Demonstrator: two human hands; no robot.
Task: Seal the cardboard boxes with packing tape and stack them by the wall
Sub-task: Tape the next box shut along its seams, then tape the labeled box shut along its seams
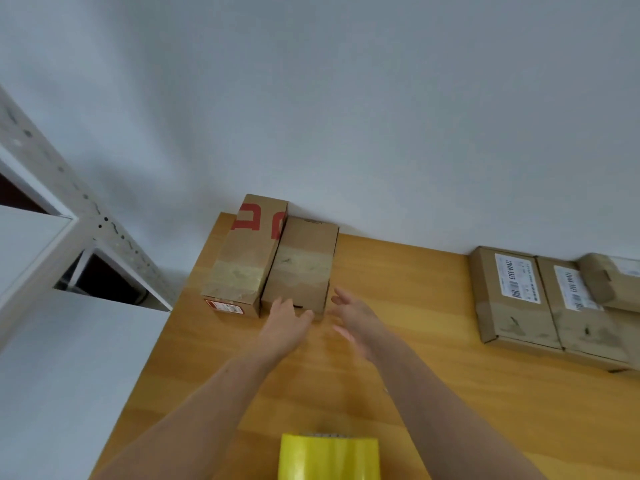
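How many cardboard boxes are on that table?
5. Red-printed box and plain box side by side at the wall; first labelled box and second labelled box to the right; a fifth box cut off at the right edge. More may lie beyond.

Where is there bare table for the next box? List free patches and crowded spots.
Widest free patch: the table along the wall, between the plain taped box and the labelled boxes. Also: the near strip right of the yellow tape roll. Crowded: the left corner, where the red-printed box adjoins the plain one, with left hand and right hand before it.
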